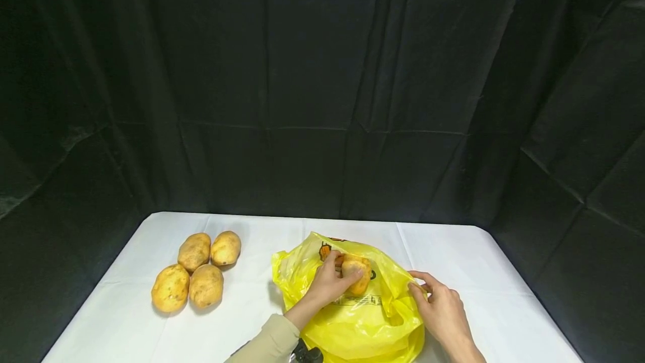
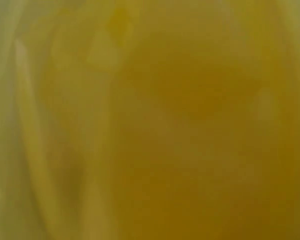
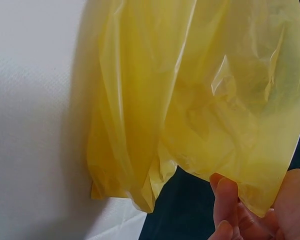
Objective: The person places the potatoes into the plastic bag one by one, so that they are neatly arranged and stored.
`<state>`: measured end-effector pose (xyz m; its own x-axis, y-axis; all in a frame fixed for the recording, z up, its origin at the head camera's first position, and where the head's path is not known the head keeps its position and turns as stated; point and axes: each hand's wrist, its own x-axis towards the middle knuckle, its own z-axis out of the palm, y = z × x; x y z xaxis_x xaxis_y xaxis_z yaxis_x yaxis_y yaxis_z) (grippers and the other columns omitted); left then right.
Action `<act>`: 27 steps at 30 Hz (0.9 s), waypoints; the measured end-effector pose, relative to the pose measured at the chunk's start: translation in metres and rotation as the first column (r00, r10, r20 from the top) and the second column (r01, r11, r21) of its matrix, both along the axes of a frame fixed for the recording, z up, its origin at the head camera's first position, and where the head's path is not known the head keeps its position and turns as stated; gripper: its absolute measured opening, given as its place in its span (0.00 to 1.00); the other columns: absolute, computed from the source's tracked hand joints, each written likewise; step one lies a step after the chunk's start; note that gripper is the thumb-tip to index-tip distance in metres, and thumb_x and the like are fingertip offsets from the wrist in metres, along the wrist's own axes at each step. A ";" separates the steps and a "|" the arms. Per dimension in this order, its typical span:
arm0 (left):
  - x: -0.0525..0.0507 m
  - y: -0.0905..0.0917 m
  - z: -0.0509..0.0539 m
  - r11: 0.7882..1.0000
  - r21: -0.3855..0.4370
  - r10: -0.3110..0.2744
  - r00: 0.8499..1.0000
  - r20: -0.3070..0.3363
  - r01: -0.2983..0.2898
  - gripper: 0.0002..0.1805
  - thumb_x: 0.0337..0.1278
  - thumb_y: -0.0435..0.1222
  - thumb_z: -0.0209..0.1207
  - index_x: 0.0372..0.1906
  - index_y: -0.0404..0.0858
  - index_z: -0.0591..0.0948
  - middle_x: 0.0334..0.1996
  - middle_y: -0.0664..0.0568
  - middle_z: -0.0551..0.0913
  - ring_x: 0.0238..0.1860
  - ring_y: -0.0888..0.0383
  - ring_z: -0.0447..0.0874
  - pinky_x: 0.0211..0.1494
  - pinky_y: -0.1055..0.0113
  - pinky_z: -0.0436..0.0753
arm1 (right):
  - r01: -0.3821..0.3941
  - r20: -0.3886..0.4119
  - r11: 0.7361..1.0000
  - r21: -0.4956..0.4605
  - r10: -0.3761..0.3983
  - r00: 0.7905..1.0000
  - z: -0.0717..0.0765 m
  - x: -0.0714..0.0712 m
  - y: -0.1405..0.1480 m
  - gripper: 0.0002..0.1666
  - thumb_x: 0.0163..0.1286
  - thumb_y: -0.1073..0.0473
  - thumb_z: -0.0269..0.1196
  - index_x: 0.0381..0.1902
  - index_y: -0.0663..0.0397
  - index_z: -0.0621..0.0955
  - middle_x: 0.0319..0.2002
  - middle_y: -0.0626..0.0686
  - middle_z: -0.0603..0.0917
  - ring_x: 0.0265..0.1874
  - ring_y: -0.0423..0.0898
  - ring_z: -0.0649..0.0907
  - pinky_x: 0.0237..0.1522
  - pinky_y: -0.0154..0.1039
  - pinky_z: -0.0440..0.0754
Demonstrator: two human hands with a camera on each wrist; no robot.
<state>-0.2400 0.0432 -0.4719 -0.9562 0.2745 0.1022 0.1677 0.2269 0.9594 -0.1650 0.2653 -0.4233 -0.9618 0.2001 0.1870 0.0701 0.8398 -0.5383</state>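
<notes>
In the head view my left hand (image 1: 330,283) grips a potato (image 1: 356,273) between thumb and fingers, over the yellow plastic bag (image 1: 363,335) at its opening. My right hand (image 1: 443,311) pinches the bag's edge on the right side. The right wrist view shows the fingertips of my right hand (image 3: 245,212) on the edge of the bag (image 3: 215,125), which hangs in folds. Blurred yellow plastic (image 2: 190,140) fills the left wrist view, and my left hand cannot be seen there.
Several potatoes (image 1: 206,285) lie grouped on the left of the white table (image 1: 121,296). A black cloth (image 1: 312,88) stands behind and at both sides. Beside the left sleeve (image 1: 274,340), a small black object (image 1: 307,353) shows at the bottom edge.
</notes>
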 end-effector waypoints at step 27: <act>-0.005 0.008 -0.003 0.996 -0.033 0.079 0.995 -0.053 -0.081 0.28 0.59 0.44 0.66 0.55 0.28 0.71 0.45 0.41 0.78 0.42 0.49 0.78 0.43 0.60 0.79 | -0.006 -0.008 1.000 -0.001 0.006 1.000 0.001 -0.001 -0.002 0.17 0.67 0.59 0.65 0.53 0.55 0.83 0.30 0.52 0.84 0.19 0.44 0.71 0.21 0.36 0.67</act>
<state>-0.2450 0.0511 -0.4744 -0.9690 0.2013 0.1434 0.1964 0.2751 0.9411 -0.1665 0.2638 -0.4226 -0.9614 0.1949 0.1942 0.0611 0.8395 -0.5399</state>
